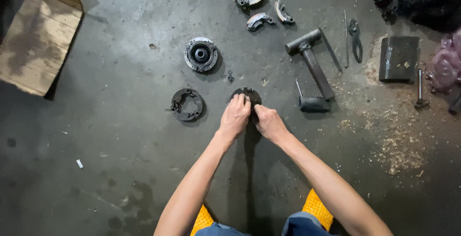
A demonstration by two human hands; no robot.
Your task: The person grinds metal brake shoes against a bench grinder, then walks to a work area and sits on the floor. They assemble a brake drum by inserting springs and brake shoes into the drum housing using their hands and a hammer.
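Grey concrete floor (120,168) lies open near your knees and to your left. Both forearms stretch forward; your left hand (235,117) and right hand (270,123) grip the dark round plate (249,94), fingers curled onto its near edge. Just left: ring plate (187,105). Right: hammer (313,65). Beyond: hub (201,54), curved shoes (259,20).

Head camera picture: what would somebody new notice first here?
First, two bare hands, left hand and right hand, pressing on a dark round metal part on the grey floor at the middle. Then the hammer up right, and the round hub up left.
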